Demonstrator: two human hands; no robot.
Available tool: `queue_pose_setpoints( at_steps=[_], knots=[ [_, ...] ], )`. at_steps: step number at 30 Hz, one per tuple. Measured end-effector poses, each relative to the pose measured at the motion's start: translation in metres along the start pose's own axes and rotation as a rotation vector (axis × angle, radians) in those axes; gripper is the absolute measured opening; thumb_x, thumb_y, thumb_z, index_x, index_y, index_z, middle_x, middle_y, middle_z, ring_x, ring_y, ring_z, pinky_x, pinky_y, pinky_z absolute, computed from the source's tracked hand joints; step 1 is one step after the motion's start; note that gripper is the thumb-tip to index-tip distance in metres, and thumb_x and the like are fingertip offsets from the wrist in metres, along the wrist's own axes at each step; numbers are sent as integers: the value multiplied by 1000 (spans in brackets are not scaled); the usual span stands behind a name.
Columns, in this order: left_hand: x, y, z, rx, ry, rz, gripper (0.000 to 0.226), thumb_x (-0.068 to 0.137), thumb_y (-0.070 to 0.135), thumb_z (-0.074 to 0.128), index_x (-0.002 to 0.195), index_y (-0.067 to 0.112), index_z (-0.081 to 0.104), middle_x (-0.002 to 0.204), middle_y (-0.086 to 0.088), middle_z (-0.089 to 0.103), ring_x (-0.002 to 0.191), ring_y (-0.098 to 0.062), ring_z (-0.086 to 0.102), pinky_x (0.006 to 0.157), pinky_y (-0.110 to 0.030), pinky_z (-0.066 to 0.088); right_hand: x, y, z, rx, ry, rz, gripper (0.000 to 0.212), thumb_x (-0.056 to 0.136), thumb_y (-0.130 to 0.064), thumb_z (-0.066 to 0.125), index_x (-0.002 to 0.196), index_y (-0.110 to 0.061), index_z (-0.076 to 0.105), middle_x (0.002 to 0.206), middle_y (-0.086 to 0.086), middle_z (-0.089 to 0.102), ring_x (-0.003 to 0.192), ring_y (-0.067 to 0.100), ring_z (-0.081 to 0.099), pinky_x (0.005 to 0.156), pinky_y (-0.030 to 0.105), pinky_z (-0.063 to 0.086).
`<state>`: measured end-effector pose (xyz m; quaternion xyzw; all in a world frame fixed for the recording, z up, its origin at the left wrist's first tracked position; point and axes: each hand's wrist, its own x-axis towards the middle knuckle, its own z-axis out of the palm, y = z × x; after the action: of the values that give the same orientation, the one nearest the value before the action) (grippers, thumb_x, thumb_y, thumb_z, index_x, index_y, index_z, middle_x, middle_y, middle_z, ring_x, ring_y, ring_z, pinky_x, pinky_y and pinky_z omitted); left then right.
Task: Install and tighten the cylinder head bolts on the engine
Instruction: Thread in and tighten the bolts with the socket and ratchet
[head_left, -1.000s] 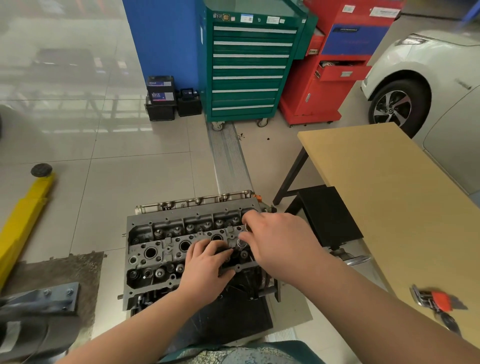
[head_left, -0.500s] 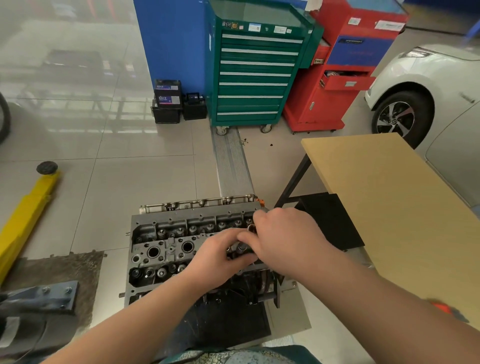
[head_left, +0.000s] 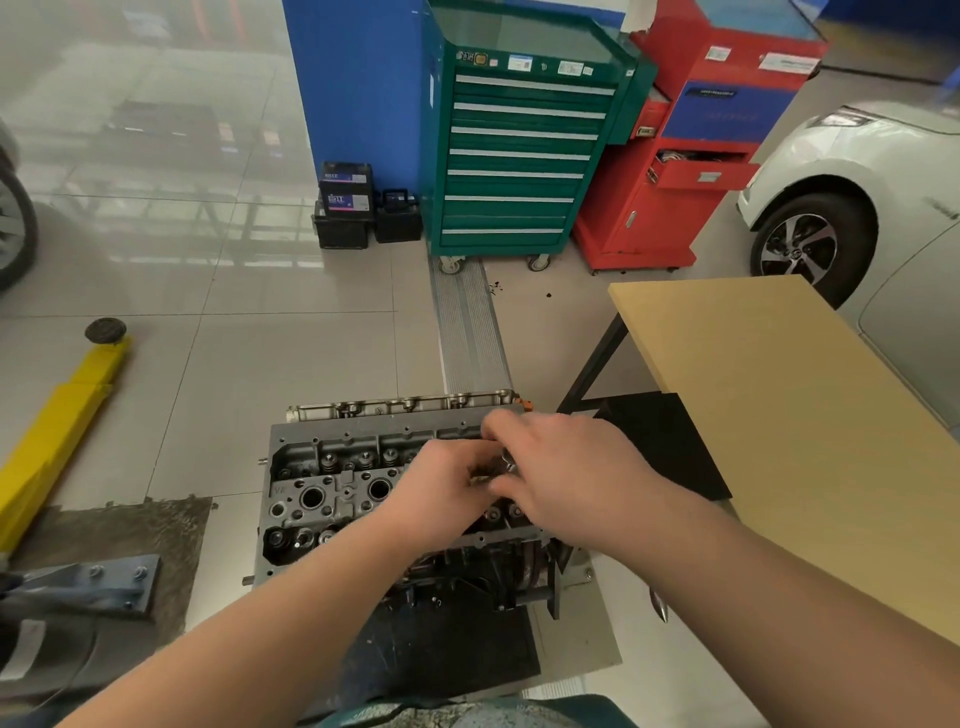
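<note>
Two bare hands meet over the right end of a dark grey cast-metal cylinder head (head_left: 337, 488), which sits atop an engine block standing on a black mat (head_left: 441, 654) on the pale, glossy tiled floor (head_left: 249, 374). The left hand (head_left: 441, 486) and the right hand (head_left: 561, 467) touch each other there, their fingers curled around a small shiny metal part (head_left: 506, 462); it is mostly hidden, so what it is cannot be told. The head's upper face is rough and pitted, with round bores, valve springs and small bolt holes showing at its left half.

To the right stands a bench with a smooth tan wooden top (head_left: 779, 415) on black legs. Behind it, along a blue wall panel (head_left: 358, 88), are a green steel tool cabinet (head_left: 519, 156) with many shallow drawers on castors, a red tool cabinet (head_left: 691, 171) with one drawer ajar, and black car batteries (head_left: 345, 202) stacked on the floor. A ribbed metal strip (head_left: 467, 332) runs across the tiles toward the engine. A yellow lift arm (head_left: 62, 421) with a round black pad lies at the left, and a white car (head_left: 857, 197) is parked at the far right.
</note>
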<state>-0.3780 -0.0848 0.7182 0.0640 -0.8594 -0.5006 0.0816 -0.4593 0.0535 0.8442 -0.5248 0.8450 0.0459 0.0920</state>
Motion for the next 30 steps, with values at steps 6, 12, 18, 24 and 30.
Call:
queue_pose_setpoints(
  at_steps=[6, 12, 18, 24, 30],
  knots=[
    [-3, 3, -6, 14, 38, 87, 20, 85, 18, 78, 84, 35, 66, 79, 14, 68, 77, -6, 66, 70, -26, 52, 4, -2, 0, -111, 29, 95, 52, 100, -69, 35, 112, -22, 50, 86, 0, 55, 76, 22, 56, 62, 37, 49],
    [-6, 2, -12, -6, -14, 74, 23, 89, 40, 70, 105, 24, 77, 92, 14, 76, 87, -4, 72, 79, -27, 59, 0, -1, 3, -1, -80, -28, 28, 101, -30, 61, 124, -24, 46, 104, -2, 58, 89, 20, 58, 68, 38, 53],
    [-1, -1, -10, 11, 3, 71, 16, 88, 26, 76, 103, 21, 78, 91, 20, 74, 86, 1, 72, 77, -17, 55, 3, -2, 3, 82, -95, -19, 42, 97, -51, 61, 124, -24, 44, 104, -2, 58, 89, 20, 58, 69, 38, 53],
    [-1, 0, -13, 21, -43, 92, 14, 92, 28, 79, 90, 40, 71, 87, 18, 73, 79, -8, 70, 72, -21, 53, 3, 1, 7, -101, -18, 107, 48, 103, -64, 36, 107, -20, 54, 86, 1, 56, 75, 21, 53, 60, 37, 47],
    [1, 2, -10, -44, -31, 41, 31, 86, 50, 68, 99, 24, 77, 89, 14, 77, 83, -6, 73, 76, -24, 57, -1, 2, 3, -33, -17, -15, 27, 101, -33, 59, 122, -21, 47, 102, 0, 60, 86, 22, 60, 64, 38, 51]
  ],
)
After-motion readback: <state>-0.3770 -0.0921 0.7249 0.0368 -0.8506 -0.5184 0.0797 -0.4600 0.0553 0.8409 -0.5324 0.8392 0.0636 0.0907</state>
